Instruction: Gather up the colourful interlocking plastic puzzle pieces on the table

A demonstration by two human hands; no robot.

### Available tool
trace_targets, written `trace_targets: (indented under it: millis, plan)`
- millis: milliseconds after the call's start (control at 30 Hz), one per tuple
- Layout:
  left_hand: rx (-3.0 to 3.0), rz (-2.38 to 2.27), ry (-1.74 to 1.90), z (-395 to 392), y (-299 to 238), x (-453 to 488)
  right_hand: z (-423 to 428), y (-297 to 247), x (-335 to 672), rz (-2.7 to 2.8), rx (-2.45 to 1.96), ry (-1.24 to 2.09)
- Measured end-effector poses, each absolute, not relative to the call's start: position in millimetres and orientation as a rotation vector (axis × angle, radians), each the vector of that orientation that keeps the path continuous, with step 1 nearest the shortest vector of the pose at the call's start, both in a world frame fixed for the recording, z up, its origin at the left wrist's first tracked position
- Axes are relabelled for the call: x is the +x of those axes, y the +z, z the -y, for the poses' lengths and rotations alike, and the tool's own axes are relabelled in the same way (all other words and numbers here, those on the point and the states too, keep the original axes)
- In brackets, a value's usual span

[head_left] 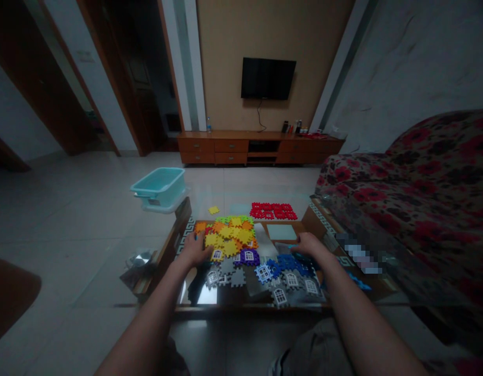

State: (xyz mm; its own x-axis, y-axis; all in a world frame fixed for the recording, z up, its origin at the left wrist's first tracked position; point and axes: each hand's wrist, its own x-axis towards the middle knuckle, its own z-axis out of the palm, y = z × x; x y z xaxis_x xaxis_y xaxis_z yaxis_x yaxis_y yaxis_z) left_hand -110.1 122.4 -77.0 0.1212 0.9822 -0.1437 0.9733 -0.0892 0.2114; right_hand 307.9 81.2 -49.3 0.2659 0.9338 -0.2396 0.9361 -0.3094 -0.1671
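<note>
While both arms reached forward over the glass table [382,292], the left hand [195,249] lay with fingers curled on the left edge of the yellow tiles [229,237], touching them; I could not tell if it gripped one. The right hand [308,244] rested flat, fingers down, on the blue tiles [288,262], holding nothing that I could see. Gray tiles [280,292] lay near the front edge of the table, and red tiles [273,211] formed one block at the far edge. One single yellow piece [213,210] lay apart at the far left. One blue bin [160,187] stood at the far left corner. Open floor [69,224] spread to the left; a sofa [421,188] closed the right side.
</note>
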Motion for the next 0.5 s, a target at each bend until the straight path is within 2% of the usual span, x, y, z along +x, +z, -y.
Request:
trace_targets:
  millis: [500]
  plan:
    - [2.219, -1.938, 0.131, -120, -62, -108, -82, -35, 285, -1.812, 2.676, -0.450]
